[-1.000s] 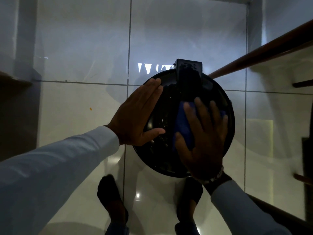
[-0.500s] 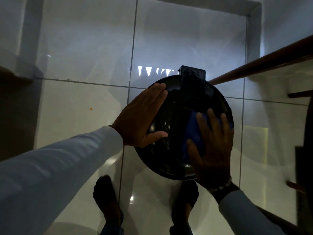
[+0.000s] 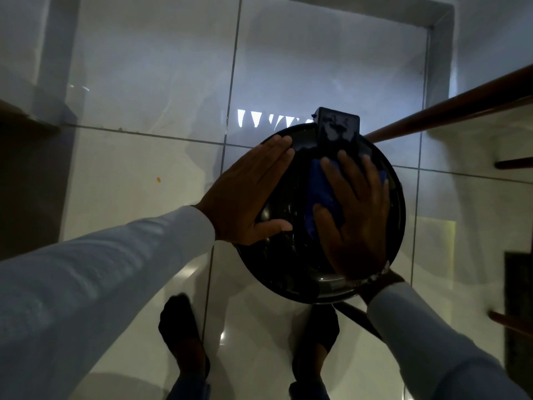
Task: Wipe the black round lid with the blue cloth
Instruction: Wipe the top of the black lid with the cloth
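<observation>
The black round lid (image 3: 291, 264) is held up over a tiled floor, with a black square block (image 3: 338, 128) at its far rim. My left hand (image 3: 248, 197) lies flat with fingers together against the lid's left edge, thumb resting on its surface. My right hand (image 3: 354, 215) is spread flat on the right half of the lid and presses the blue cloth (image 3: 318, 189) against it. Most of the cloth is hidden under my palm; its blue folds show by my thumb and beyond my little finger.
Glossy white floor tiles (image 3: 138, 174) lie below, with my two dark-shod feet (image 3: 184, 339) near the bottom. A brown wooden rail (image 3: 450, 111) runs up to the right. Dark furniture edges (image 3: 516, 307) stand at the right, and a dark shelf (image 3: 26, 122) at the left.
My right hand with the blue cloth has slid from the lid's lower right up toward the square block. The left hand has kept its place on the lid's left edge.
</observation>
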